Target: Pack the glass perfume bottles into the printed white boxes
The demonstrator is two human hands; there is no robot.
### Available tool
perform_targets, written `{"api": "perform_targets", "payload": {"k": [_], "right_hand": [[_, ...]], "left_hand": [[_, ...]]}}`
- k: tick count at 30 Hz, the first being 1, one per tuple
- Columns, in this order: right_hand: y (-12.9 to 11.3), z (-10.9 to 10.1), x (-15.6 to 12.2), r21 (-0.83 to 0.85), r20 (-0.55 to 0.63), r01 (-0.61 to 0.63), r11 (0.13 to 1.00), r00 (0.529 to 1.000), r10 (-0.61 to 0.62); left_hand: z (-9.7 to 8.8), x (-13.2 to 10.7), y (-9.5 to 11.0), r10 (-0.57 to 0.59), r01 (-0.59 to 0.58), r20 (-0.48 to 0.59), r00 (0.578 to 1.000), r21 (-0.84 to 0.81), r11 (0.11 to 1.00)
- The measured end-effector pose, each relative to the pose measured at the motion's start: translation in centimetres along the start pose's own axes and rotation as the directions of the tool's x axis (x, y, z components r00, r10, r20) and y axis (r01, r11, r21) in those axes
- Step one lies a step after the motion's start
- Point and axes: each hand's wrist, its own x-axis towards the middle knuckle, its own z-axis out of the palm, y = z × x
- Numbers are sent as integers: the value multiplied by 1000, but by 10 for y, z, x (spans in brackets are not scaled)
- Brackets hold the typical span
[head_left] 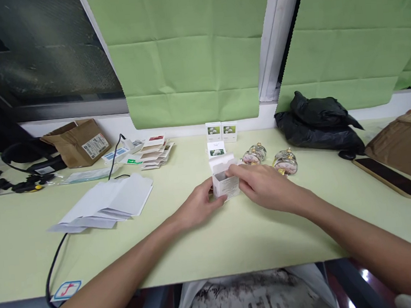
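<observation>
The left hand (199,205) and right hand (262,185) pinch the small white open-flapped cardboard box (226,185); squeezing harder could crumple its thin walls.

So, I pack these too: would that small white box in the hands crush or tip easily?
The small white box looks like thin card with its flap open, so probably light and easily dented by a squeeze. Upright on the smooth table, it would likely slide or tip when pushed; left hand and right hand hold its sides.
</observation>
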Motion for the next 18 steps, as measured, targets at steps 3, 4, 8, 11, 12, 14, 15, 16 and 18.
{"api": "perform_targets", "payload": {"k": [3,4,8,11,12,14,15,16,18], "right_hand": [[2,1,0,31,-2,15,999,1000,-15],[2,1,0,37,0,31,999,1000,-31],[2,1,1,7,0,10,1000,1000,-10],[2,2,0,17,-18,3,1000,1000,-3],[2,2,0,44,-19,29,999,999,-28],[3,3,-1,87,-25,58,995,998,-56],[3,4,-1,91,-32,50,995,998,-47],[3,5,-1,85,-40,35,996,999,-32],[5,6,-2,74,-47,35,997,998,-32]], "left_hand": [[-1,0,-1,-17,17,-4,1000,14,1000],[-1,0,-1,-29,29,-7,1000,24,999],[-1,0,2,-53,53,-18,998,10,999],[-1,1,5,-69,70,-34,997,5,998],[-1,1,5,-79,80,-42,996,15,997],[-2,1,4,-94,97,-60,994,45,994],[-3,0,3,-97,101,-64,993,58,993],[-3,0,3,-98,103,-66,993,68,992],[-5,1,2,-97,103,-69,993,90,991]]}}
